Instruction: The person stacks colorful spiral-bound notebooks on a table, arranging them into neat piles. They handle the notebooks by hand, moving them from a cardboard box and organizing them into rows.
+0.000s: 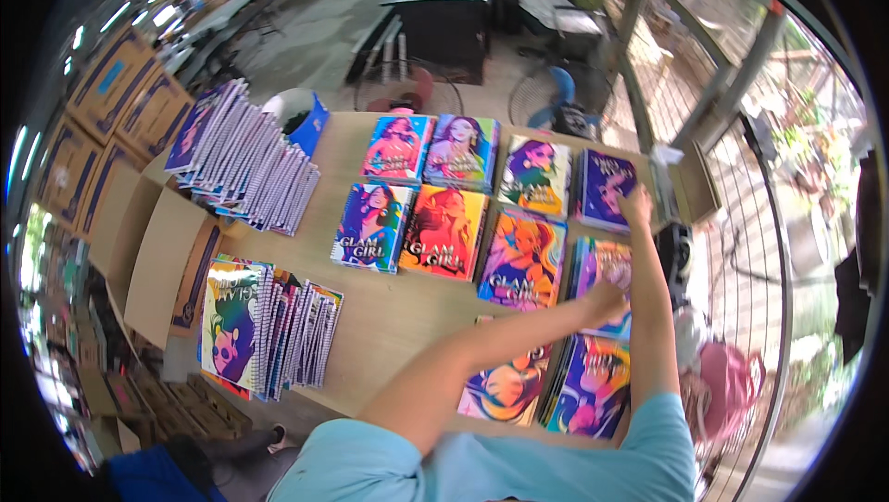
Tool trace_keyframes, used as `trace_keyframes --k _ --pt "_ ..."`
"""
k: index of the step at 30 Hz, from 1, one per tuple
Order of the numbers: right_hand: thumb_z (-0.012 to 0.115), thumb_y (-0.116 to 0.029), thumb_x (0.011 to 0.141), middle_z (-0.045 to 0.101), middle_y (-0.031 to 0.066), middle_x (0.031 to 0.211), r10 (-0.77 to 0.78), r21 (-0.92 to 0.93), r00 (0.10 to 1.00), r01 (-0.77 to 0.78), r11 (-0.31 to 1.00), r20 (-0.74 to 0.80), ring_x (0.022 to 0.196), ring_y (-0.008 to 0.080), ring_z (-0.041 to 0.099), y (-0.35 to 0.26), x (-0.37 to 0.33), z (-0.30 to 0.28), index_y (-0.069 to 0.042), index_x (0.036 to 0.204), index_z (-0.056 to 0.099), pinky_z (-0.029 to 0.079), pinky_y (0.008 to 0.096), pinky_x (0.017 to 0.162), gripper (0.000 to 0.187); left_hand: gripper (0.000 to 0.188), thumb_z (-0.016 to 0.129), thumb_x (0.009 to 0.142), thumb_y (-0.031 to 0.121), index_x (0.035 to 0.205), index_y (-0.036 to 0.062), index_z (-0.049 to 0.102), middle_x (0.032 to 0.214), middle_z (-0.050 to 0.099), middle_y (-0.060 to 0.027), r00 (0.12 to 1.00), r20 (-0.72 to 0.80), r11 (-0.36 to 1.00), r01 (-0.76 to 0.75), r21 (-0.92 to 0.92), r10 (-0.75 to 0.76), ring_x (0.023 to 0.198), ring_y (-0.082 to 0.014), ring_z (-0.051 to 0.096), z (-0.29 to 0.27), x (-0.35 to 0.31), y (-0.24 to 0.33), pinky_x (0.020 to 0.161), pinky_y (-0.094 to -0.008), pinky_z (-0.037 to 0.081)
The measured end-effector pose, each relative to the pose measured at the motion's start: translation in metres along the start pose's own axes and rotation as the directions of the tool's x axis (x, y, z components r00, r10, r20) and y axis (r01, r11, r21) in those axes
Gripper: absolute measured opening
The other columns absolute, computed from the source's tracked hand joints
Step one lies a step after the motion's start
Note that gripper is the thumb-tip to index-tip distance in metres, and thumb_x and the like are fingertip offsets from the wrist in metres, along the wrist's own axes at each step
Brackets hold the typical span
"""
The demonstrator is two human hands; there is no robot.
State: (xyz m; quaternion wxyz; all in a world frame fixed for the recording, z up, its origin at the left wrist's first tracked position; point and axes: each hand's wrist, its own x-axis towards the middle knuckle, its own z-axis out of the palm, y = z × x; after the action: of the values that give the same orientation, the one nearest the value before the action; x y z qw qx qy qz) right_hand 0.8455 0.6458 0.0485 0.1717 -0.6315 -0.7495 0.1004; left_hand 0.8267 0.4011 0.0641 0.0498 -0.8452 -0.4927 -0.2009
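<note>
Several stacks of spiral notebooks with bright illustrated covers lie in rows on the table. My right hand (636,207) reaches to the far right stack, its fingers closed at the right edge of a purple notebook (604,182). Nearer to me, my left hand (607,306) rests over a stack topped by a violet and pink notebook (604,266). Its fingers are curled, and what they hold, if anything, is hidden. Left of that stack is an orange and blue notebook (521,259). My left forearm partly covers an orange and purple notebook (509,386), beside another colourful notebook (590,386).
Leaning spiral notebooks (245,164) fill the table's far left, by a blue and white container (308,122). Another notebook pile (236,331) stands nearer. An open carton (153,261) adjoins the left edge; stacked boxes (116,81) rise behind. A wire fence (745,289) runs along the right.
</note>
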Motion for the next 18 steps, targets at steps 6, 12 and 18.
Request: trace_keyframes --k 6,12,18 --pt "0.083 -0.041 0.058 0.056 0.0246 0.116 0.049 -0.054 0.938 -0.032 0.998 0.344 0.109 0.0418 0.054 0.024 0.052 0.018 0.009 0.132 0.024 0.046 0.0466 0.093 0.107 0.041 0.057 0.082 0.026 0.122 0.0140 0.052 0.111 0.057 -0.0092 0.968 -0.221 0.986 -0.091 0.140 0.121 0.106 -0.0246 0.054 0.051 0.062 0.009 0.105 -0.0476 0.028" --pt "0.078 -0.024 0.068 0.055 0.0237 0.111 -0.111 -0.246 0.989 0.131 0.960 0.093 0.100 0.0390 0.059 -0.038 0.017 -0.032 0.005 0.114 0.044 0.053 0.0422 0.077 0.064 0.033 0.052 0.083 0.026 0.115 0.0196 0.055 0.107 0.058 -0.0048 0.902 -0.410 0.990 -0.119 0.073 0.139 0.100 -0.0221 0.057 0.010 0.041 -0.009 0.111 -0.0443 0.025" --pt "0.056 -0.001 0.078 0.056 0.0239 0.100 -0.494 -0.104 0.867 0.486 0.868 -0.070 0.091 0.0427 0.058 -0.070 -0.050 -0.134 -0.001 0.101 0.045 0.049 0.0488 0.071 0.026 0.020 0.056 0.079 0.017 0.098 0.0150 0.058 0.089 0.059 -0.0061 0.968 -0.212 0.979 0.097 -0.182 -0.135 0.088 -0.0237 0.061 -0.228 -0.092 -0.012 0.086 -0.0450 0.044"
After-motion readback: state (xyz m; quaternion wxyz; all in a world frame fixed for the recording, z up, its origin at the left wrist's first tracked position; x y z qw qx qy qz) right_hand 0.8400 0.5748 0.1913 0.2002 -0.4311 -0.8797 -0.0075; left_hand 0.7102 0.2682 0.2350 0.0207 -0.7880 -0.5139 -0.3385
